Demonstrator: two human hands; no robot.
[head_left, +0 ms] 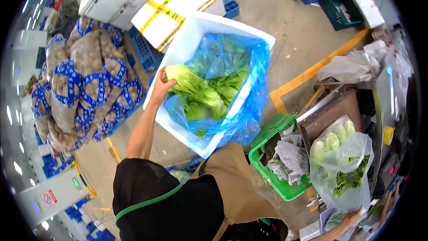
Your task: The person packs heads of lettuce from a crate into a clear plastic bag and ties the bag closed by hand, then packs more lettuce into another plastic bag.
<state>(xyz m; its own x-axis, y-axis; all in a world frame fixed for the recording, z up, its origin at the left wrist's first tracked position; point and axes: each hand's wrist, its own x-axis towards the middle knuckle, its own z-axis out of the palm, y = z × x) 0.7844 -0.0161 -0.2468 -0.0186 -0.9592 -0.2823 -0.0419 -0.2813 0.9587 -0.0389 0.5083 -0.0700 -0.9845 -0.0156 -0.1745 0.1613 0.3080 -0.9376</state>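
My left hand (161, 87) is closed on the pale base of a head of lettuce (194, 85) at the left side of a white foam box (179, 33). More leafy lettuce (229, 85) lies in the box, inside a blue plastic liner (256, 89) that hangs over the near rim. At the lower right, my right hand (352, 218) grips the gathered end of a clear plastic bag (341, 174). Several heads of lettuce with pale stems and dark green leaves show through this bag, which rests on a worktop.
A green crate (287, 192) with crumpled paper stands between the box and the worktop. Mesh sacks (84, 80) with blue bands are piled at left. A taped foam box (178, 6) sits behind. A scale with red digits (392, 168) and part of another person's arm (387, 205) are at far right.
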